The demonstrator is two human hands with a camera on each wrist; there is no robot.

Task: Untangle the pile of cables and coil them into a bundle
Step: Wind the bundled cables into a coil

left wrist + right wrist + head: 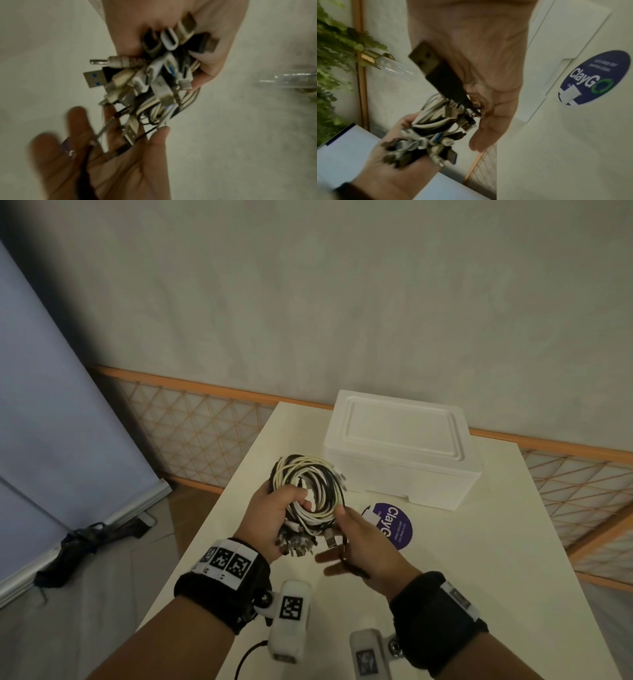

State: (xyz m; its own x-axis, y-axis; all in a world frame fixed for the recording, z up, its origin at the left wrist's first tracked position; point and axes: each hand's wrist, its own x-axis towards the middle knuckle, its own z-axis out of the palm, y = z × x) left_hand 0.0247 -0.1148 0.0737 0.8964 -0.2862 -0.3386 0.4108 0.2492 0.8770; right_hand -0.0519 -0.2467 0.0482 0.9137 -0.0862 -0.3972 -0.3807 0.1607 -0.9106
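A coil of white, cream and black cables [310, 475] is held upright above the white table [479, 559]. My left hand [286, 510] grips the coil's lower part, fingers curled round the strands. A cluster of plugs [145, 75] sticks out below that grip, also seen as the plugs [436, 136] in the right wrist view. My right hand [346, 542] is just right of the coil, palm up and fingers straight, its thumb touching the coil's edge. A loose black cable [344, 553] runs from the coil across that palm. Its black USB plug [435, 69] lies on the palm.
A closed white foam box [400, 453] stands on the table behind the coil. A round purple sticker [397, 525] lies flat to the right of my hands. An orange lattice railing [191, 433] borders the table's far side. A dark umbrella [78, 546] lies on the floor at left.
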